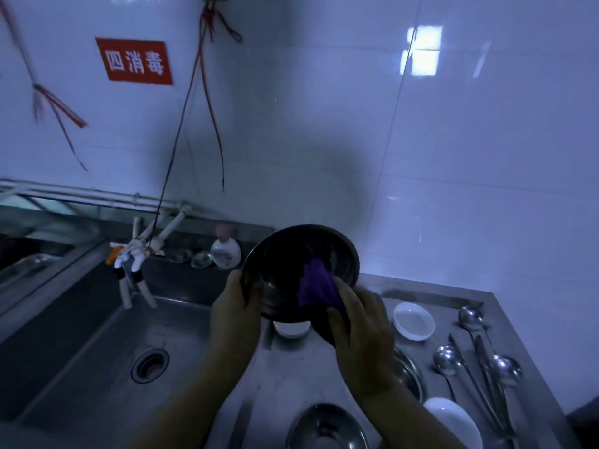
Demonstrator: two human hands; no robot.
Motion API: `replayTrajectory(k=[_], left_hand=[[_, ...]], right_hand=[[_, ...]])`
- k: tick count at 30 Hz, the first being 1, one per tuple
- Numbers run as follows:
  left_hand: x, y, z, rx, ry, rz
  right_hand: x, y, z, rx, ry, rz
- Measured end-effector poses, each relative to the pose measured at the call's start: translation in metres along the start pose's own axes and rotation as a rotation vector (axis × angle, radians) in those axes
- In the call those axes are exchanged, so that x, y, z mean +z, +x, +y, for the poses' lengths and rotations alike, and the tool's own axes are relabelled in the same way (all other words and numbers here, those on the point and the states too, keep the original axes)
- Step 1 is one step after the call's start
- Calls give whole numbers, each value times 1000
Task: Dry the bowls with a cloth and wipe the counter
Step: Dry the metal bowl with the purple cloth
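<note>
1. We find a dark metal bowl (301, 270) held up above the counter (285, 377), tilted so that its opening faces the camera.
2. The left hand (235, 314) grips the bowl's left rim, thumb curled over the edge. The other fingers are behind the bowl, and we cannot tell how they lie.
3. The right hand (363, 335) holds a purple cloth (319, 291) bunched in curled fingers and pushes it against the inner wall on the bowl's right side. We judge this to be drying in progress on this bowl.
4. Remaining items, as far as visible: a white bowl (414, 320) right of the hands, another white bowl (291, 328) partly hidden beneath the held bowl, a steel bowl (327, 427) at the bottom edge, and a white dish (453, 419) at lower right. Whether any of them is already dry cannot be told in this dim light.
5. Several ladles (476, 364) lie on the counter's right side, and the sink (107, 348) lies to the left.
6. We judge that the counter wipe has not begun, since the cloth is in the bowl. We therefore rate the task as partly done at most.
</note>
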State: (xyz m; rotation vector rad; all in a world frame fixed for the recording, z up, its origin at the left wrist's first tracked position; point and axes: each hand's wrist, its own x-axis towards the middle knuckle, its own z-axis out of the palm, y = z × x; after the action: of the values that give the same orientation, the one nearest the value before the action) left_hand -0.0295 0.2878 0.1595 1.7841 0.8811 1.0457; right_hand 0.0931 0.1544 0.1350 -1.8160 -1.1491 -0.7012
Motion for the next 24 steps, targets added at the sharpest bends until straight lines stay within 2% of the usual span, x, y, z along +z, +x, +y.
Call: replayTrajectory(k=[2,5,10,15,21,24], left_hand=[[0,-2,12,-60,-93,7],[-3,-4,25,-178,-269,-59],[-10,-13,33,-308,-520,-125],[-8,-15,36,-344,-536,-84],[-17,-11,36,-341,-501,-79],[-20,-8,37,-327,-500,-113]], right_hand=[[9,9,-13,-86,-96,-25],[20,7,-32,-133,-230,-186],[24,-5,-51,-255,-160,-230],[22,5,-46,-373,-117,-215],[9,32,6,-678,-273,-291],[1,45,20,-732,-316,-303]])
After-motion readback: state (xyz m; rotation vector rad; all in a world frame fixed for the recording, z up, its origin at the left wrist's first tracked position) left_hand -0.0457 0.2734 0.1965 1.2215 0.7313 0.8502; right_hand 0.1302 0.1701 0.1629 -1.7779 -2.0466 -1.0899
